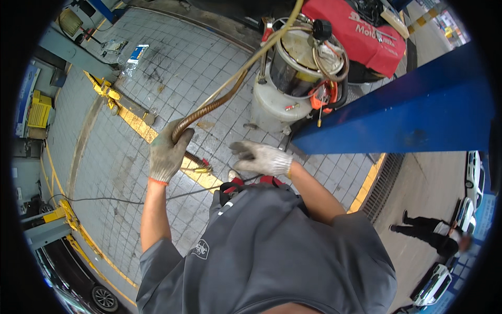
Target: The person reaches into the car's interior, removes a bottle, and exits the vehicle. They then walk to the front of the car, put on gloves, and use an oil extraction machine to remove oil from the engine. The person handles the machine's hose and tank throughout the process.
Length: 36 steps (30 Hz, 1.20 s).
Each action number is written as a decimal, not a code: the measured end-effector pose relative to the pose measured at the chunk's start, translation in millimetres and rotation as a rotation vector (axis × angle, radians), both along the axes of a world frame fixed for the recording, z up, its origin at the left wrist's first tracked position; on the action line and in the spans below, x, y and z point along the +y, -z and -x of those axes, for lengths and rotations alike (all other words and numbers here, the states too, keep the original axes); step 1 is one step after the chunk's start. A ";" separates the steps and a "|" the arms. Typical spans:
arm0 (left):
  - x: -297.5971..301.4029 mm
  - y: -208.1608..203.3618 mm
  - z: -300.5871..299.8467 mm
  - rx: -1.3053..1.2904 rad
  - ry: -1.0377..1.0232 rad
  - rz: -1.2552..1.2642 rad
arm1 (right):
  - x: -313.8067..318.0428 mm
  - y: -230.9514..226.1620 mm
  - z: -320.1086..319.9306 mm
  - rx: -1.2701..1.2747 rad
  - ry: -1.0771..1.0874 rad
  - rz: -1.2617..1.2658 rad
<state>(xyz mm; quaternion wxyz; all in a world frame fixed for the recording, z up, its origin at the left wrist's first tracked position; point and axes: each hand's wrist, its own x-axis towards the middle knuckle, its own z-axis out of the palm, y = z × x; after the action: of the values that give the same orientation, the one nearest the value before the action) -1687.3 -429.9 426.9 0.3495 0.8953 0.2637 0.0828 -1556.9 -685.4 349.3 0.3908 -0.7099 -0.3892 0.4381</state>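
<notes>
My left hand (165,152), in a grey-white work glove with an orange cuff, is closed around a brown ribbed hose (225,98). The hose rises from this hand toward a round whitish tank (269,104) with a see-through cylinder (285,78) on top. Below the same hand, a dark hose end (196,158) hangs near some red and yellow pieces. My right hand (264,158), gloved too, is held in front of my body with its fingers apart and nothing in them. A paler hose (282,32) runs alongside the ribbed one at the tank.
A blue lift post (397,110) stands right of the tank, beside a red cover (361,36). Yellow lift arms (107,94) lie at left. A thin black cable (115,200) crosses the tiled floor. A person (436,233) is beyond the drain grate (384,186) at right.
</notes>
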 end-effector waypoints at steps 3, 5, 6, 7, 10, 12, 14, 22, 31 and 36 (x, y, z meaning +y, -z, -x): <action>-7.5 12.0 -10.2 -0.021 -0.040 0.117 | 20.4 13.7 31.1 -0.266 -0.024 0.004; -12.2 23.1 -17.2 -0.099 -0.090 0.272 | 25.4 17.8 36.4 -0.256 -0.017 0.059; -14.4 29.1 -22.3 -0.152 -0.114 0.340 | 25.3 18.8 35.2 -0.124 0.001 0.122; -16.5 34.7 -24.6 -0.198 -0.148 0.416 | 22.9 19.4 34.9 -0.003 0.033 0.163; -25.1 53.4 -27.7 -0.250 -0.268 0.493 | 0.0 18.3 33.1 0.115 0.241 0.076; -32.9 69.1 -26.8 -0.310 -0.277 0.582 | -9.8 17.7 35.9 0.093 0.374 -0.084; -36.3 85.0 -25.8 -0.362 -0.302 0.682 | -27.0 13.7 28.9 0.125 0.394 -0.103; -44.4 156.6 -34.3 -0.415 -0.460 1.116 | -60.5 -27.8 9.4 0.110 0.675 -0.174; -53.8 204.9 -34.7 -0.004 -0.411 0.961 | -66.1 -40.0 -10.3 -0.029 0.706 -0.206; -84.2 113.4 -41.4 -0.504 -0.118 0.078 | -63.6 -49.7 -18.9 -0.035 0.644 -0.199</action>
<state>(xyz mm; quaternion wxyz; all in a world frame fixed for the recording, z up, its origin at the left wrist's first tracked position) -1645.9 -514.1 313.5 0.4330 0.8153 0.2231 0.3130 -1538.0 -749.0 399.0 0.5698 -0.7622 -0.1924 0.2397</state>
